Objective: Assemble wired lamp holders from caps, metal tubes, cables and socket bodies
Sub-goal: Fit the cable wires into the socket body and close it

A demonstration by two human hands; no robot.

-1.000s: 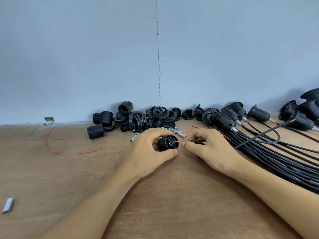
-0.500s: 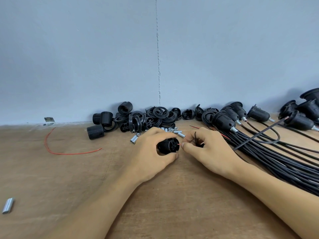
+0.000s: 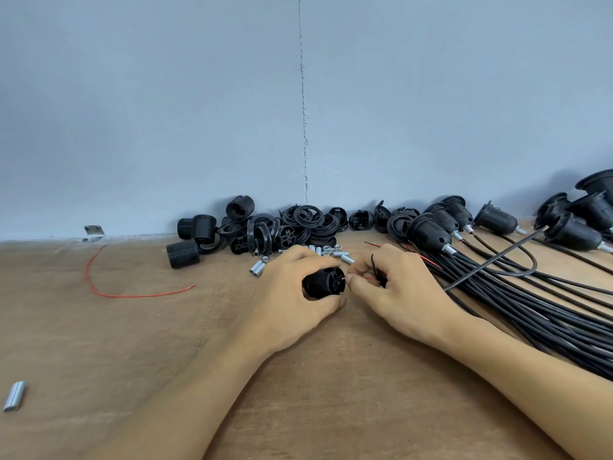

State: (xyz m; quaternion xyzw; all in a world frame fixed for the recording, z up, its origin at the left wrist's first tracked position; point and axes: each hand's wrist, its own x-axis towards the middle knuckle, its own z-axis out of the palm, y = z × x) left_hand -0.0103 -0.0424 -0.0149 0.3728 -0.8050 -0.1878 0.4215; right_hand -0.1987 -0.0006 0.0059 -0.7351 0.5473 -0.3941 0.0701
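In the head view, our left hand [image 3: 292, 293] is curled round a ribbed black plastic socket body [image 3: 323, 283]. It is held on its side low at the brown wooden counter [image 3: 132, 343], with its slotted end facing our right hand [image 3: 394, 290]. That hand pinches a thin red wire [image 3: 370, 279] right at that end, and a black wire [image 3: 373, 267] loops up between its fingers. Short shiny metal tubes [image 3: 346, 258] lie scattered just behind both hands. Behind them, black caps [image 3: 298, 224] are heaped against the grey wall. Smooth black cables [image 3: 530, 303] fan out on the right, beside assembled holders [image 3: 431, 232].
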